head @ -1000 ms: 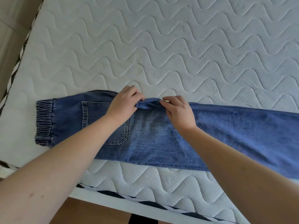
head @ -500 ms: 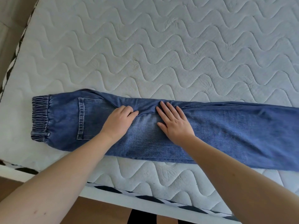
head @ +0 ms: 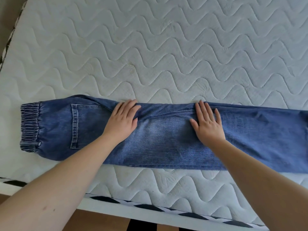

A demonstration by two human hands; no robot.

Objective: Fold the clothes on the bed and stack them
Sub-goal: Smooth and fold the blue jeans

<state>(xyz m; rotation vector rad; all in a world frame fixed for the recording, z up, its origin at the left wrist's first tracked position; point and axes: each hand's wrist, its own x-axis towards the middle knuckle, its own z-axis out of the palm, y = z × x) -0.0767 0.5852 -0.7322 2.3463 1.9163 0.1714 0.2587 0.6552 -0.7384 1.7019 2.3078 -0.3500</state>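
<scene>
Jeans lying lengthwise near the mattress front edge, folded leg on leg. Left hand and right hand flat, pressing denim. Likely heavy, stiffish, non-slippery; best gripped at waistband and cuffs.

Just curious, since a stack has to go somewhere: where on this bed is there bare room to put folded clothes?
The mattress lies bare beyond the far edge of the jeans, across the whole width in view. A narrower bare strip runs between the jeans and the mattress's near edge. The middle band is crowded: jeans, with the left hand and right hand flat on them.
</scene>
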